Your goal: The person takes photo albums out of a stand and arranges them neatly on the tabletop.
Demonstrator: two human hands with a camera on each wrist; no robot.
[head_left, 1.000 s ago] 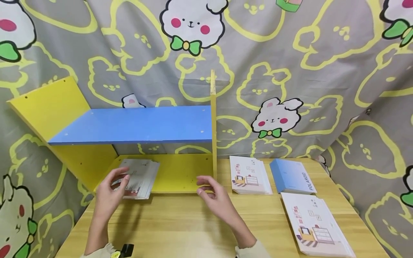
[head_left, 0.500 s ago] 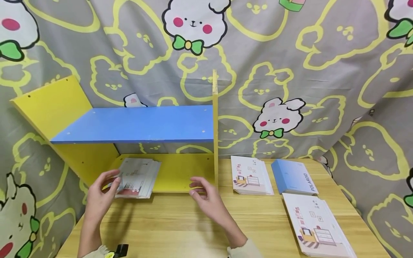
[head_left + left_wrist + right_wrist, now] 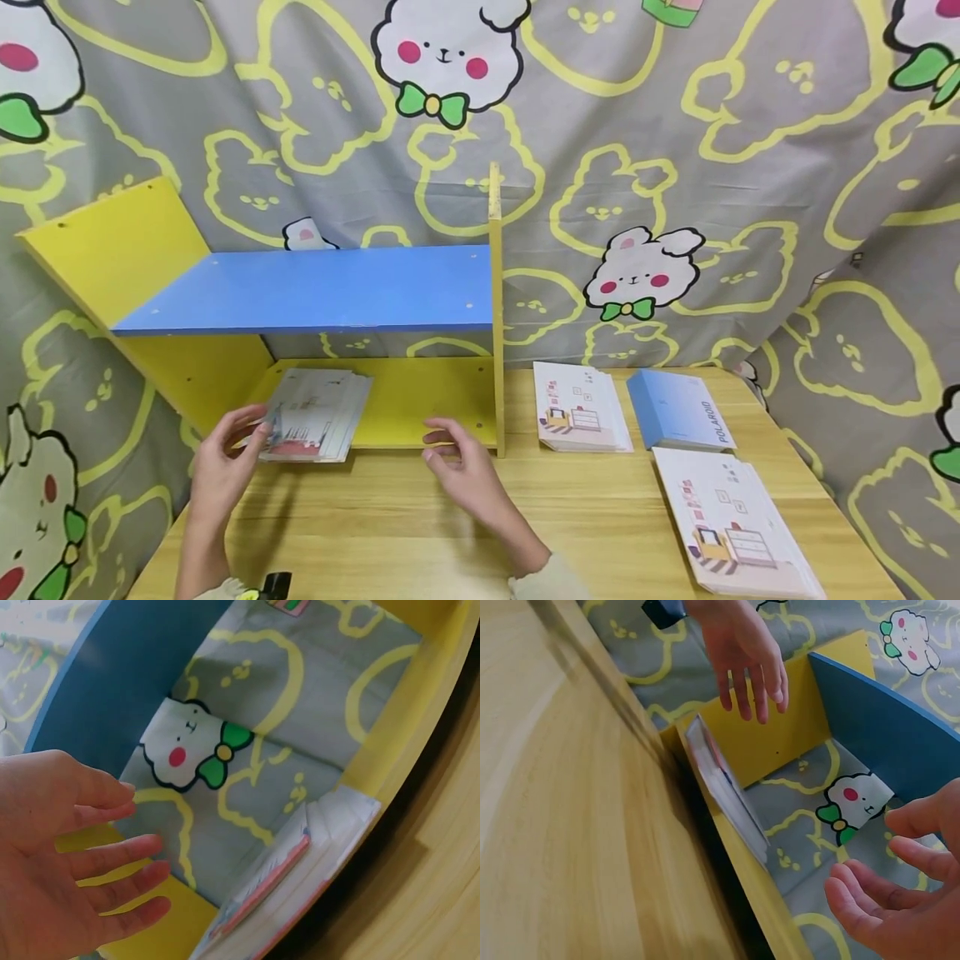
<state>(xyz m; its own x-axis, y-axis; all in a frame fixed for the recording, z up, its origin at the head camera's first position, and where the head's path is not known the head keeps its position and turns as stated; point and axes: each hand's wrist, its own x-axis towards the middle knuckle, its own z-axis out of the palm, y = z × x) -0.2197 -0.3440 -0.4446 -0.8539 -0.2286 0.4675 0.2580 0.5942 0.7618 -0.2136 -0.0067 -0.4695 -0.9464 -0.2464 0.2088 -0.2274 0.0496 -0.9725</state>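
Observation:
A small stack of thin books (image 3: 318, 417) lies flat on the yellow bottom board (image 3: 423, 400) of the shelf, at its left end. My left hand (image 3: 225, 462) hovers at the left side of the stack, fingers loosely bent and holding nothing. The left wrist view shows that hand (image 3: 97, 855) apart from the books (image 3: 300, 862). To the right of the stack, in front of the board, my right hand (image 3: 468, 475) hangs in the air with relaxed fingers and nothing in them. In the right wrist view its fingers (image 3: 877, 892) are spread a little.
Above the stack runs a blue shelf board (image 3: 322, 287) between yellow side panels (image 3: 497, 333). On the wooden table (image 3: 390, 533) to the right lie a white illustrated stack (image 3: 577, 412), a blue POLAROID book (image 3: 682, 408) and a nearer illustrated stack (image 3: 735, 525). A patterned curtain (image 3: 637, 125) hangs behind.
My left hand has drawn back to the left and slightly down, uncovering more of the stack. My right hand has shifted left. The books have stayed in place.

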